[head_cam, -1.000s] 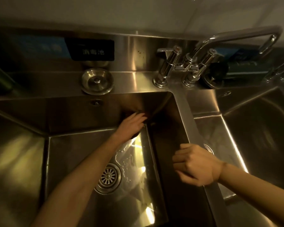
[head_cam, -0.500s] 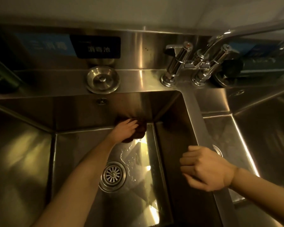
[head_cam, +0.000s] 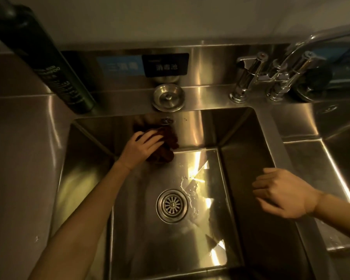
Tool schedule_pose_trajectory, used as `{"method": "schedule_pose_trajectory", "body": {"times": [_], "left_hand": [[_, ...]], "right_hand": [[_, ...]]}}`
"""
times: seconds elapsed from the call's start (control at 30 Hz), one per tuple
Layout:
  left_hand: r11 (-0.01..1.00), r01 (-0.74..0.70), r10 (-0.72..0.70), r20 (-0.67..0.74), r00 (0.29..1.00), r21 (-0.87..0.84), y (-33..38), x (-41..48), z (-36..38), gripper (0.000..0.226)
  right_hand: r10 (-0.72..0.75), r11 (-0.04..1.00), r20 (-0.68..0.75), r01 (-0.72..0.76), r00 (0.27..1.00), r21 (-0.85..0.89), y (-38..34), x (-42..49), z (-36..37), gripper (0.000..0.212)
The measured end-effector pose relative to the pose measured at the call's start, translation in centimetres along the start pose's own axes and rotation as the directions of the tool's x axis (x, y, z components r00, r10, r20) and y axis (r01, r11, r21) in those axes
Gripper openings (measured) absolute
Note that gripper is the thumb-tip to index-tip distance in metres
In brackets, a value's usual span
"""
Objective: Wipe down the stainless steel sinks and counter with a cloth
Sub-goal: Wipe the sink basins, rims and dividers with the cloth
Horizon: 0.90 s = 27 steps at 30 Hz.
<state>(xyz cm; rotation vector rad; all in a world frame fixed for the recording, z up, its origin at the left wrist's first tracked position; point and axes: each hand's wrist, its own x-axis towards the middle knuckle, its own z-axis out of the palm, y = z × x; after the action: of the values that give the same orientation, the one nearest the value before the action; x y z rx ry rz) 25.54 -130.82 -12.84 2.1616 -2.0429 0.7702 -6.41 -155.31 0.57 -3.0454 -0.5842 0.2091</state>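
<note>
A dark red-brown cloth point(head_cam: 167, 145) lies bunched against the back wall of the middle stainless steel sink point(head_cam: 240, 178), low down near the floor of the basin. My left hand point(head_cam: 142, 149) presses on the cloth with its fingers spread over it. My right hand point(head_cam: 281, 196) hovers over the sink's right wall and the divider point(head_cam: 279, 142), fingers loosely curled and holding nothing. The basin floor is wet around the round drain strainer point(head_cam: 171, 205).
A steel drain plug point(head_cam: 168, 97) sits on the back ledge under a black label point(head_cam: 165, 65). A dark bottle point(head_cam: 47, 55) stands at the back left. The tap point(head_cam: 271, 77) rises at the back right, beside a second sink point(head_cam: 331, 158).
My left hand slid the cloth leftward along the back wall, away from the right corner. My right hand loosened from a fist. The view shifted left, bringing the bottle into sight.
</note>
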Motion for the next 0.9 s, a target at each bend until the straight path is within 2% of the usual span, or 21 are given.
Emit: {"method": "schedule_pose_trajectory", "body": {"times": [0.07, 0.1, 0.13, 0.17, 0.2, 0.23, 0.27, 0.33, 0.43, 0.5, 0.57, 0.6, 0.63, 0.7, 0.77, 0.83, 0.9], "left_hand": [[0.999, 0.043, -0.041, 0.196, 0.980, -0.008, 1.4, -1.0, 1.2, 0.029], [0.993, 0.121, -0.116, 0.357, 0.927, 0.009, 2.5, -1.6, 1.7, 0.030], [0.967, 0.249, -0.235, 0.530, 0.815, 0.046, 3.8, -2.2, 2.3, 0.037], [0.911, 0.406, -0.344, 0.673, 0.655, 0.071, 5.0, -3.1, 3.0, 0.045], [0.830, 0.546, -0.428, 0.757, 0.494, 0.114, 5.9, -3.8, 3.3, 0.052], [0.754, 0.635, -0.474, 0.806, 0.354, 0.165, 6.7, -4.6, 3.4, 0.058], [0.695, 0.689, -0.503, 0.823, 0.264, 0.204, 7.1, -5.3, 3.3, 0.063], [0.664, 0.700, -0.517, 0.838, 0.175, 0.263, 7.1, -6.9, 3.1, 0.067], [0.679, 0.633, -0.488, 0.873, 0.010, 0.372, 5.5, -8.8, 2.9, 0.070], [0.602, 0.732, -0.393, 0.916, -0.075, 0.318, 4.8, -8.9, 3.0, 0.085], [0.438, 0.861, -0.333, 0.936, -0.110, 0.257, 4.4, -8.5, 3.3, 0.102], [0.391, 0.886, -0.324, 0.938, -0.121, 0.249, 4.5, -8.5, 3.6, 0.109], [0.387, 0.888, -0.327, 0.937, -0.121, 0.249, 4.7, -8.5, 4.0, 0.112], [0.491, 0.830, -0.392, 0.918, -0.062, 0.265, 5.5, -8.9, 5.1, 0.109], [0.591, 0.761, -0.464, 0.885, 0.048, 0.268, 6.2, -9.4, 6.7, 0.101], [0.629, 0.737, -0.506, 0.850, 0.146, 0.248, 6.9, -9.1, 8.1, 0.091], [0.661, 0.719, -0.497, 0.843, 0.205, 0.215, 8.1, -8.1, 9.0, 0.086]], "right_hand": [[-0.002, 1.000, -0.005, 0.002, 1.000, 0.012, 0.2, -0.1, 0.2, 0.024], [-0.002, 1.000, -0.005, 0.002, 1.000, 0.017, 0.3, -0.1, 0.2, 0.024], [-0.001, 1.000, -0.003, 0.001, 1.000, 0.021, 0.3, -0.1, 0.2, 0.024], [0.001, 1.000, 0.003, -0.001, 1.000, 0.024, 0.3, -0.2, 0.2, 0.025], [0.003, 1.000, 0.008, -0.004, 1.000, 0.027, 0.3, -0.2, 0.2, 0.025], [0.005, 1.000, 0.013, -0.005, 1.000, 0.027, 0.3, -0.2, 0.2, 0.025], [0.003, 1.000, 0.019, -0.004, 1.000, 0.025, 0.4, -0.1, 0.1, 0.024], [-0.002, 1.000, 0.035, 0.002, 0.999, 0.019, 0.4, 0.0, 0.0, 0.024], [-0.001, 1.000, 0.034, 0.001, 0.999, 0.006, 0.4, -0.1, 0.0, 0.022], [-0.005, 1.000, 0.035, 0.005, 0.999, 0.002, 0.4, -0.1, -0.1, 0.022], [-0.006, 1.000, 0.031, 0.006, 1.000, -0.005, 0.2, 0.1, -0.3, 0.021], [-0.008, 1.000, 0.030, 0.008, 1.000, -0.009, 0.1, 0.2, -0.4, 0.022], [-0.010, 1.000, 0.032, 0.010, 0.999, -0.011, 0.1, 0.2, -0.5, 0.022], [-0.001, 1.000, 0.038, 0.002, 0.999, -0.009, 0.2, 0.2, -0.6, 0.022], [0.009, 1.000, 0.042, -0.009, 0.999, 0.006, 0.3, 0.1, -0.3, 0.023], [0.008, 0.999, 0.051, -0.009, 0.999, 0.033, 0.3, 0.0, 0.0, 0.023], [0.007, 0.999, 0.060, -0.010, 0.998, 0.051, 0.4, 0.0, -0.1, 0.024]]}}
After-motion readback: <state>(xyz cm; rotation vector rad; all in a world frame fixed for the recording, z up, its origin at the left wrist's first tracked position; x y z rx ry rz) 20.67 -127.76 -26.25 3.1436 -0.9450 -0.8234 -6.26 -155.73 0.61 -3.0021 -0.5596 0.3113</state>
